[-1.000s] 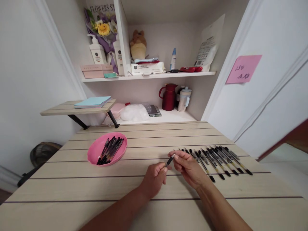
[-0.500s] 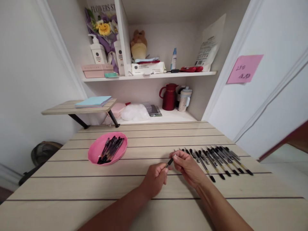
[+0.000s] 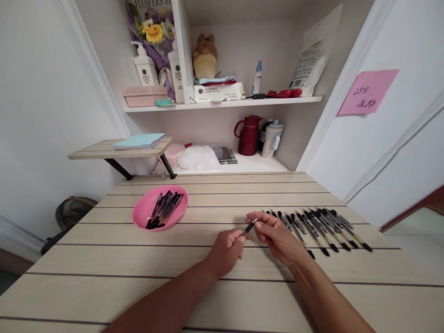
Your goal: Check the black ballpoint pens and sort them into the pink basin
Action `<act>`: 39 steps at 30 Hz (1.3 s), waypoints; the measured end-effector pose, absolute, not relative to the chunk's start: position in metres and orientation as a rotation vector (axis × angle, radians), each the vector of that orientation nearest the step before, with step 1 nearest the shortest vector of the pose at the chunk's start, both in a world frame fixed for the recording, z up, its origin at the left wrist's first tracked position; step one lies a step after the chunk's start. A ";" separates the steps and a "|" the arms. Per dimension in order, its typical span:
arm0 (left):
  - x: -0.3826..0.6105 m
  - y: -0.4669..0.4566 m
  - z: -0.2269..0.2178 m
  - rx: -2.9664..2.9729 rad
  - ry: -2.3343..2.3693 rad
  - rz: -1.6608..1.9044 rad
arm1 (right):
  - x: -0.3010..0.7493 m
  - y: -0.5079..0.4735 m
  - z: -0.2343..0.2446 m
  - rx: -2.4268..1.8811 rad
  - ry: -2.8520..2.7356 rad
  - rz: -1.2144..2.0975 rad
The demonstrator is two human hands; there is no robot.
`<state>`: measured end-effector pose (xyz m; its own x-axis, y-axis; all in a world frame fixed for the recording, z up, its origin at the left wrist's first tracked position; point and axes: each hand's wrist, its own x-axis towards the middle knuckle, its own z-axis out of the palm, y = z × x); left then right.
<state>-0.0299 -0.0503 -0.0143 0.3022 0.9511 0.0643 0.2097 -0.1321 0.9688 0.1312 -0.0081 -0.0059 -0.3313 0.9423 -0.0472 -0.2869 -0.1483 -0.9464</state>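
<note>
We look down at a wood-slatted bench (image 3: 208, 210), both our hands meeting near its middle over one black pen (image 3: 249, 228). Our left hand (image 3: 226, 252) pinches its barrel between thumb and curled fingers. Our right hand (image 3: 277, 237) is bent around the upper end, thumb and forefinger beside the silver tip (image 3: 255, 220); we cannot tell whether they squeeze it or only rest close.

The change is slight: half a second ago the right fingers hid more of the tip, and now it shows again. The pen remains between our hands, so we judge that handling of this end is still under way.

To the left, a pink bowl (image 3: 139, 216) holds a loose bundle of dark pens (image 3: 165, 210). To the right, just beyond the right hand, more pens lie side by side in a row (image 3: 316, 230). Neither group appears altered. Behind, a red jug (image 3: 248, 135) stands in the shelf unit.
</note>
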 end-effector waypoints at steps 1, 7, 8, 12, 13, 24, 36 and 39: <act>-0.030 -0.050 -0.014 1.581 1.099 0.934 | 0.131 -0.008 -0.006 -0.879 -1.135 1.651; -0.031 -0.049 -0.015 1.620 1.102 0.933 | 0.132 -0.007 -0.010 -0.922 -1.143 1.599; -0.031 -0.049 -0.015 1.623 1.102 0.933 | 0.132 -0.007 -0.009 -0.912 -1.150 1.610; -0.031 -0.049 -0.017 1.650 1.119 0.945 | 0.133 -0.007 -0.010 -0.908 -1.144 1.610; -0.031 -0.049 -0.017 1.662 1.124 0.953 | 0.132 -0.007 -0.010 -0.918 -1.142 1.589; -0.032 -0.041 -0.024 1.467 1.192 1.015 | 0.145 0.010 -0.019 -1.456 -1.623 0.504; -0.034 -0.039 -0.026 1.454 1.205 1.045 | 0.125 0.000 -0.027 -1.727 -2.131 0.065; -0.035 -0.040 -0.025 1.485 1.173 1.033 | 0.131 0.004 -0.025 -1.536 -1.806 0.474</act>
<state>-0.0350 -0.0398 -0.0250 0.1843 0.9811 0.0588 0.1822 -0.0929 0.9789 0.1308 0.0036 -0.0245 -0.0430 0.9600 0.2768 0.7001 0.2266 -0.6771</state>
